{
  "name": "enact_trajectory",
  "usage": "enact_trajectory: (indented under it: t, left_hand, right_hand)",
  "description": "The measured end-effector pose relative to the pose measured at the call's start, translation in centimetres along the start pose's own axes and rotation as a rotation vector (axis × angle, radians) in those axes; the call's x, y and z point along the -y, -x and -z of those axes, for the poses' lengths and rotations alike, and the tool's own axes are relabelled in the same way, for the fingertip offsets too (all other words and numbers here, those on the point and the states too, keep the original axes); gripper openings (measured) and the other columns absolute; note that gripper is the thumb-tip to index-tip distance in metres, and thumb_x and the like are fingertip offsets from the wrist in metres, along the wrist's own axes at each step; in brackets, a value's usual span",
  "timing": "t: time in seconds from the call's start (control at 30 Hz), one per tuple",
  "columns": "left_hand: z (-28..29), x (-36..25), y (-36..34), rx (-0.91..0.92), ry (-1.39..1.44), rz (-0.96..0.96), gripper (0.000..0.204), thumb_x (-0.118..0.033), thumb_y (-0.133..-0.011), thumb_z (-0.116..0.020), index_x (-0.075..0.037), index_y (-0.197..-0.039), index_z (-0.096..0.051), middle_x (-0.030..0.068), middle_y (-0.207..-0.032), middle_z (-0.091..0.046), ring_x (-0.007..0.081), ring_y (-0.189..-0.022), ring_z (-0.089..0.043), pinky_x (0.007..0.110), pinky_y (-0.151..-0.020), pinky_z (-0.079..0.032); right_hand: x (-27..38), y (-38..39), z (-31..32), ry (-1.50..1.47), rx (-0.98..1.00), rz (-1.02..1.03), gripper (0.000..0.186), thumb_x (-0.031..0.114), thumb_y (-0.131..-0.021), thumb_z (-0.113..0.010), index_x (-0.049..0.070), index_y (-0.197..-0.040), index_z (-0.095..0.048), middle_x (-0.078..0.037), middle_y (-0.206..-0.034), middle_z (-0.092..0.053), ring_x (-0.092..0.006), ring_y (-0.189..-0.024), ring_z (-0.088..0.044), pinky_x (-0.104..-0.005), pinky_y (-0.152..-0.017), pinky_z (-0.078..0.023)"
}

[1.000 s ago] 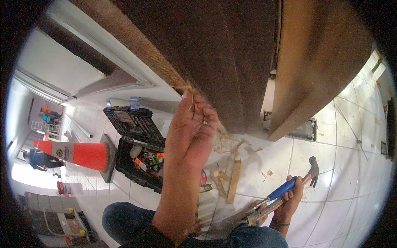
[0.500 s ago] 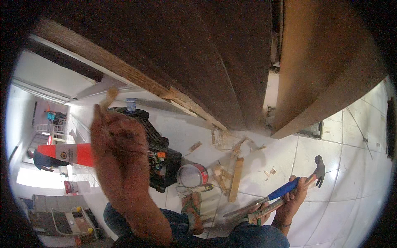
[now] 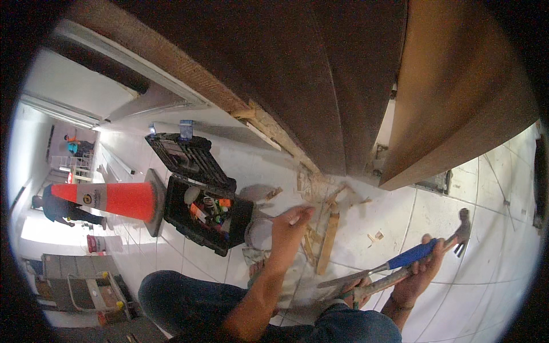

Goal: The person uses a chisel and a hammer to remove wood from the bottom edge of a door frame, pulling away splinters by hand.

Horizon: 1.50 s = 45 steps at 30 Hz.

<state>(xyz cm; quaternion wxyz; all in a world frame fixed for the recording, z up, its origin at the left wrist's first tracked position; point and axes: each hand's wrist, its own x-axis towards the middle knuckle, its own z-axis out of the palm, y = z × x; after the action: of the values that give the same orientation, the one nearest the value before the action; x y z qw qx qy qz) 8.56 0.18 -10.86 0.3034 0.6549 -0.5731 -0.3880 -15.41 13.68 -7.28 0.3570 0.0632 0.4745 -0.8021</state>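
Observation:
My right hand (image 3: 422,273) is closed around two tools at once. One is a claw hammer (image 3: 464,226), its head past my fingers. The other is a chisel with a blue handle (image 3: 413,255), its flat blade (image 3: 346,279) toward my knees. My left hand (image 3: 293,224) hangs over the floor in front of me with its fingers curled and pressed together; what they hold, if anything, is hidden. Beyond it lie a wooden strip (image 3: 327,244) and broken wood chips (image 3: 337,194), beside the splintered lower end of a wooden frame edge (image 3: 274,128).
A dark brown door panel (image 3: 274,68) rises ahead, with a lighter brown panel (image 3: 452,97) to its right. On the left stand an open black toolbox (image 3: 183,220) and an orange traffic cone (image 3: 128,201). Farther back is another person (image 3: 57,203). White tiles (image 3: 389,228) cover the floor.
My left hand has come down and right from above the toolbox; the pale wood-coloured piece in its fingers no longer shows. My right hand and its tools have shifted slightly right.

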Motion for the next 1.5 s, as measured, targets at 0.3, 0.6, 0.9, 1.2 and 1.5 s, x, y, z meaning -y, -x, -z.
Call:
enact_trajectory:
  t: [0.3, 0.6, 0.9, 1.2, 1.5]
  left_hand:
    - [-5.0, -5.7, 5.2, 0.855, 0.733, 0.105, 0.047, -0.022, -0.089, -0.064, -0.001, -0.129, -0.049, 0.0134, -0.126, -0.057, 0.0213, -0.117, -0.054, 0.033, -0.099, -0.043]
    - [-4.0, -11.9, 7.8, 0.789, 1.297, 0.523, 0.042, -0.012, -0.092, -0.059, 0.004, -0.128, -0.046, 0.0154, -0.124, -0.056, 0.0236, -0.115, -0.055, 0.038, -0.100, -0.046]
    - [-3.7, -11.7, 7.1, 0.658, 1.164, 0.543, 0.042, -0.012, -0.093, -0.057, 0.004, -0.130, -0.045, 0.0162, -0.119, -0.058, 0.0241, -0.112, -0.057, 0.038, -0.098, -0.048]
    - [-2.0, -12.0, 4.9, 0.591, 1.035, 0.321, 0.053, -0.016, -0.095, -0.053, -0.002, -0.141, -0.031, 0.0164, -0.116, -0.059, 0.0289, -0.109, -0.059, 0.041, -0.095, -0.050]
    - [0.5, -14.8, 3.9, 0.330, 1.021, 0.173, 0.041, -0.014, -0.095, -0.053, -0.002, -0.133, -0.039, 0.0170, -0.105, -0.065, 0.0261, -0.102, -0.064, 0.037, -0.086, -0.055]
  right_hand:
    - [3.0, -0.7, -3.2, -0.326, -0.056, 0.212, 0.037, 0.026, -0.097, -0.051, -0.003, -0.120, -0.048, 0.001, -0.073, -0.052, 0.0028, -0.050, -0.038, -0.0126, -0.040, -0.033]
    - [1.8, -0.5, -4.0, -0.724, 0.093, 0.032, 0.040, 0.029, -0.101, -0.043, -0.011, -0.109, -0.046, -0.002, -0.064, -0.044, -0.0052, -0.050, -0.036, -0.0192, -0.042, -0.036]
    - [0.9, 0.9, -5.2, -0.549, 0.086, 0.143, 0.036, 0.023, -0.099, -0.048, -0.011, -0.111, -0.046, -0.004, -0.071, -0.053, -0.0045, -0.051, -0.046, -0.0162, -0.044, -0.045]
    - [-1.0, 3.0, -3.9, 0.216, 0.081, 0.403, 0.055, 0.032, -0.087, -0.062, 0.000, -0.121, -0.034, -0.015, -0.093, -0.061, -0.0040, -0.043, -0.040, -0.0159, -0.034, -0.031]
    - [-2.7, 2.9, -3.6, 0.285, 0.354, 0.322, 0.040, 0.038, -0.092, -0.057, 0.007, -0.104, -0.035, -0.024, -0.100, -0.060, -0.0096, -0.037, -0.047, -0.0176, -0.029, -0.036]
